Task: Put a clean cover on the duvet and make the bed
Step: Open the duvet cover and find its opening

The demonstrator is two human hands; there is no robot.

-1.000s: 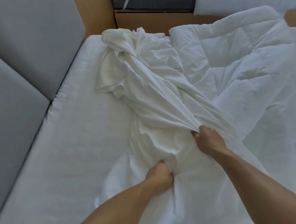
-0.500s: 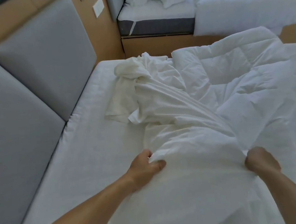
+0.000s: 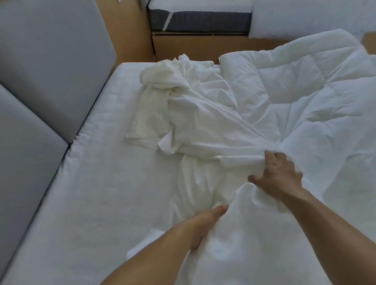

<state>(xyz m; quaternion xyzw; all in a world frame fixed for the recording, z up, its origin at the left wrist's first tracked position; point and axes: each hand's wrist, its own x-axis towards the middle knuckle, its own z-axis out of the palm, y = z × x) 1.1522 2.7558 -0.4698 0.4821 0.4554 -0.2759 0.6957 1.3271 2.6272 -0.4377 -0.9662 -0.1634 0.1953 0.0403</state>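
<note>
A crumpled white duvet cover (image 3: 194, 118) lies across the middle of the bed, bunched at its far end. The quilted white duvet (image 3: 312, 107) is spread over the bed's right half. My left hand (image 3: 204, 223) grips a fold of the cover near the bed's front, its fingers partly buried in the cloth. Farther in, my right hand (image 3: 277, 175) lies on the cover with spread, bent fingers clutching a bunch of fabric where cover and duvet meet.
The mattress (image 3: 91, 197) with its white fitted sheet shows bare on the left. Grey padded headboard panels (image 3: 28, 88) run along the left side. A second bed (image 3: 261, 4) with pillows and a duvet stands across a narrow wooden-floored gap.
Both hands have come back together toward the middle of the cover after being spread apart half a second ago. The right hand has moved forward and left to a new bunch of fabric.
</note>
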